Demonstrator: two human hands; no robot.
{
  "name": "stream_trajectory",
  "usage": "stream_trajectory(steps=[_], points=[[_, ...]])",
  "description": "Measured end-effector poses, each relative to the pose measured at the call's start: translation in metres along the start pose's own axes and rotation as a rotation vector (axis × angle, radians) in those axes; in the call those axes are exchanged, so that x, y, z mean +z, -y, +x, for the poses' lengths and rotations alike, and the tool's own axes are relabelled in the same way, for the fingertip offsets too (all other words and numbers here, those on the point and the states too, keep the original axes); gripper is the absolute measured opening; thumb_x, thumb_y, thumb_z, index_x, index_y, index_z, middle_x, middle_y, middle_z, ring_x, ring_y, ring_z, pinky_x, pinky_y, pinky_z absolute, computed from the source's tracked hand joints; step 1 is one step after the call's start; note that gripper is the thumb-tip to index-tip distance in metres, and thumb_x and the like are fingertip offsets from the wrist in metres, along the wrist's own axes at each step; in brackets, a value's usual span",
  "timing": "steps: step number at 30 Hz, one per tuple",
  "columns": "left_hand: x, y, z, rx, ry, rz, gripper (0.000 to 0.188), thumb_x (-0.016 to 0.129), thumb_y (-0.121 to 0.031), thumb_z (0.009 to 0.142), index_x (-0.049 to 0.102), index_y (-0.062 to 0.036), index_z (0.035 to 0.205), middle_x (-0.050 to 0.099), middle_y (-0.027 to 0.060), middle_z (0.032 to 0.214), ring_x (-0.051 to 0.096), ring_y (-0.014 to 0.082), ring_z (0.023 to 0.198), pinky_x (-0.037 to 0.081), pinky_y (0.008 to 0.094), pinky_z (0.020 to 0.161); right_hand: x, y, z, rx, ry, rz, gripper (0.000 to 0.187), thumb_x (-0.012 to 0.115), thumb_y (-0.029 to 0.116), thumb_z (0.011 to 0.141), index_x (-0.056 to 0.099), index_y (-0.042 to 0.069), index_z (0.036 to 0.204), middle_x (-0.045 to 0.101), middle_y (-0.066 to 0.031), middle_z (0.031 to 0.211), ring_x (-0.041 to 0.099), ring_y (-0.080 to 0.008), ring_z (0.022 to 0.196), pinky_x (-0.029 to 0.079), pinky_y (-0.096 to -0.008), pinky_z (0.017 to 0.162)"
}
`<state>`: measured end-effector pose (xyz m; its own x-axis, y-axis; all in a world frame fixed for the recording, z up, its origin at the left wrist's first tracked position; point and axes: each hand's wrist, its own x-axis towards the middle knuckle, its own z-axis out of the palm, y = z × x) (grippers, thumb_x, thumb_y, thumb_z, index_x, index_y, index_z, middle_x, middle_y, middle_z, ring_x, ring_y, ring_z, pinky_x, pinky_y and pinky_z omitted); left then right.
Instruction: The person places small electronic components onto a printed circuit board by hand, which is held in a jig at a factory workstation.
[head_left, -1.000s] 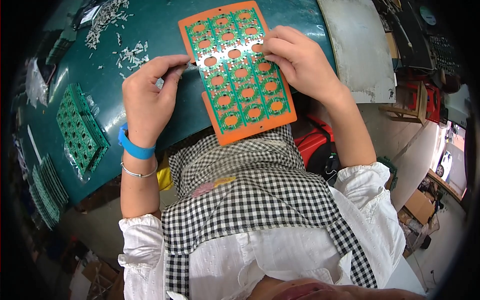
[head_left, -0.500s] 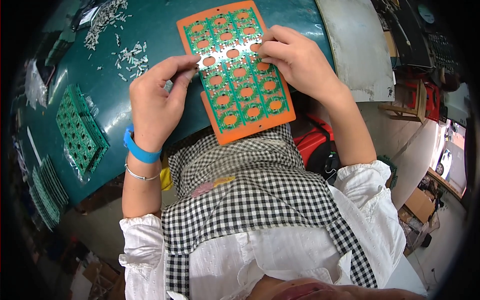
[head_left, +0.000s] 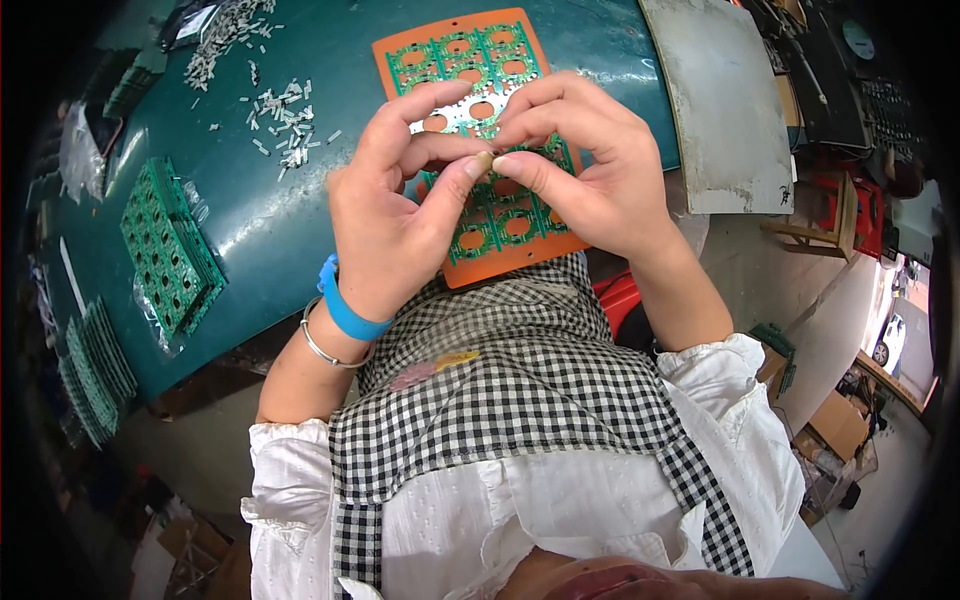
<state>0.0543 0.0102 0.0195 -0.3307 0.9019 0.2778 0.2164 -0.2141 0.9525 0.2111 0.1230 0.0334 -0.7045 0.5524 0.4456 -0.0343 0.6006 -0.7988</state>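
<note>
A green circuit board panel (head_left: 410, 57) with rows of round cut-outs lies on an orange tray (head_left: 490, 268) at the table's front edge. Above its middle, my left hand (head_left: 400, 190) and my right hand (head_left: 605, 165) meet, thumbs and fingers drawn together in pinches. Their tips nearly touch, and whatever small thing may be between them is too tiny and hidden to name. Both hands cover much of the panel's middle. To the left of my left hand, small whitish parts (head_left: 297, 152) lie scattered on the green tabletop (head_left: 270, 240).
More whitish parts (head_left: 222, 45) are heaped farther back. Stacks of green boards (head_left: 160, 250) stand at the left, with another stack (head_left: 100, 360) nearer me. A grey panel (head_left: 722, 110) adjoins the table's right side; beyond it stands a wooden stool (head_left: 840, 215).
Both hands have come together from the panel's two sides to above its middle, the left moving right. The head view has shifted slightly.
</note>
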Motion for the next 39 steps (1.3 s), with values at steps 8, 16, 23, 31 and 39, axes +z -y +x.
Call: stream_trajectory(steps=[8,16,23,31,39], points=[[-0.026,0.005,0.002,0.116,0.056,0.425,0.021,0.074,0.000,0.081,0.070,-0.0043,0.101,0.073,0.0103,0.098,0.073,0.0224,0.083,0.055,0.0314,0.064,-0.018,-0.009,-0.003,0.034,0.017,-0.035,0.008,0.068,-0.001,0.082,0.063,-0.001,0.088,0.065,-0.0088,0.093,0.064,-0.0202,0.082,0.051,-0.0302,0.073],[-0.115,0.046,0.015,-0.117,0.003,1.164,0.018,0.075,-0.015,0.083,0.069,-0.0071,0.098,0.066,0.0066,0.102,0.058,0.0261,0.098,0.047,0.0361,0.083,-0.040,-0.027,-0.032,0.135,0.175,-0.215,0.010,0.068,0.002,0.082,0.060,0.000,0.086,0.065,-0.0097,0.094,0.063,-0.0285,0.089,0.051,-0.0362,0.078],[-0.117,0.055,0.017,-0.096,0.014,1.010,0.014,0.075,-0.013,0.084,0.068,-0.0035,0.090,0.067,0.0060,0.091,0.061,0.0221,0.086,0.048,0.0316,0.078,-0.034,-0.033,-0.034,0.116,0.128,-0.280,0.010,0.069,0.004,0.082,0.061,0.000,0.087,0.064,-0.0093,0.095,0.063,-0.0282,0.087,0.051,-0.0363,0.076],[-0.110,0.054,0.012,-0.208,-0.188,0.694,0.013,0.077,-0.012,0.082,0.069,-0.0026,0.087,0.070,0.0025,0.083,0.062,0.0061,0.071,0.049,0.0225,0.065,-0.033,-0.035,-0.033,0.102,0.128,-0.284,0.010,0.069,0.004,0.082,0.061,0.001,0.087,0.064,-0.0086,0.095,0.063,-0.0279,0.087,0.051,-0.0361,0.076],[-0.090,0.037,0.020,-0.168,-0.164,0.340,0.011,0.073,-0.001,0.086,0.070,0.0008,0.097,0.071,0.0032,0.088,0.066,0.0076,0.079,0.053,0.0212,0.074,-0.029,-0.034,-0.027,-0.042,0.141,-0.415,0.013,0.071,0.002,0.079,0.061,0.001,0.086,0.062,-0.0074,0.094,0.060,-0.0288,0.087,0.051,-0.0379,0.074]])
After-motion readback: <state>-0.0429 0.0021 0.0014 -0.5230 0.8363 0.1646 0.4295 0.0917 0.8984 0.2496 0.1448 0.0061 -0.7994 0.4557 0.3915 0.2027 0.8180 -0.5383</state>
